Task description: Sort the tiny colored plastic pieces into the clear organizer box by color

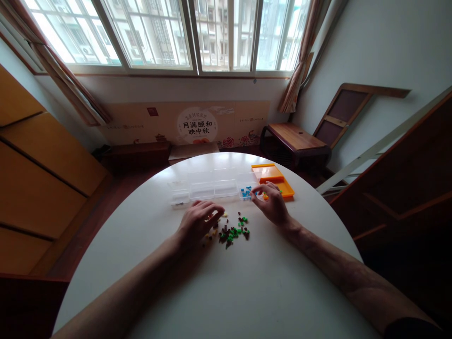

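Landmark: the clear box (pixel 208 187), a long compartmented organiser lying across the round white table (pixel 247 292), on the side away from the person. Left hand (pixel 197 222) rests palm down on the table just in front of the box's left half, fingers curled and spread over the left edge of a small pile of beads (pixel 233 231); fingertips touch or nearly touch the nearest pieces, cannot tell if any is pinched. The pile (mostly green and dark brown, a few yellowish bits) sits on the table in front of the box's right half, between the two hands. Right hand (pixel 270 203) is at the box's right end, thumb and fingers drawn together in a pinch just beside the end compartment, which holds blue beads (pixel 245 192); whatever sits in the pinch is too small to make out. A few orange bits (pixel 265 196) show right by those fingertips. Orange lid (pixel 273 178) lies flat on the table just right of the box and partly behind the right hand. Other box compartments look clear (contents not readable at this size). Both forearms run from the near table edge toward the box. Beyond the box: a low wooden bench (pixel 294 137), a printed board (pixel 197 123) along the wall, and a wide window (pixel 169 33) above.
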{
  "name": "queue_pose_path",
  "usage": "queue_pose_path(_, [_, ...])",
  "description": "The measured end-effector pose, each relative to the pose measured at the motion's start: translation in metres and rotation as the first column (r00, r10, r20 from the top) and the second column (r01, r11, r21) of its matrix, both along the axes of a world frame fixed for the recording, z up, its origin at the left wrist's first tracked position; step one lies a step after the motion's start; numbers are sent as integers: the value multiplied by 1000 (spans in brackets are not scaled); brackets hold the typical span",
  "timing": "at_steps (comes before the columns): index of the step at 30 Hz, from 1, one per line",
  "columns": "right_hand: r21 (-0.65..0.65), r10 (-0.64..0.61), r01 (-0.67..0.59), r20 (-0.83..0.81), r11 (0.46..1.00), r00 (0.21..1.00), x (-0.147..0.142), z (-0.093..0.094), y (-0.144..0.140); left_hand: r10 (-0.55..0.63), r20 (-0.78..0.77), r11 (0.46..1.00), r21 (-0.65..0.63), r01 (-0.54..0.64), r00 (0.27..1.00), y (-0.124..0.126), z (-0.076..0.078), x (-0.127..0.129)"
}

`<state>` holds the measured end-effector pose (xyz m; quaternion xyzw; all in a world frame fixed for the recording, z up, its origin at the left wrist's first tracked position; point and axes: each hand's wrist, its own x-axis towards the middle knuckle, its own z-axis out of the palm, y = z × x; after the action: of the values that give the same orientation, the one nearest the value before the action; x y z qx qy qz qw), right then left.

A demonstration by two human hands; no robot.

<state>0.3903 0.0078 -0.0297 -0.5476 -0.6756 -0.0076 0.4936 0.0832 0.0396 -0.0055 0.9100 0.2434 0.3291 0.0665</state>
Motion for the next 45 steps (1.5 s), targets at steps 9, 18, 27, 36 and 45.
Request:
queue_pose_path(9, [-51,-52,51,-21,997,998,3,0,0,22,19,1000,-23,-22,1000,1,-5,-1])
queue_pose_path(18, [-34,364,-364,182,931,913,-21,11,-16,57,78,995,-89,-50,995,1,-7,0])
queue_pose_path(27, [-61,486,-494,324,867,812,-35,13,-19,-49,63,998,30,47,997,-3,-5,2])
queue_pose_path(36, [-62,506,-517,334,854,796,-37,15,-18,-123,72,991,65,119,990,-5,0,4])
queue_pose_path(45, [-17,346,-351,220,936,912,-23,14,-19,-10,184,997,-71,23,983,-4,2,-1])
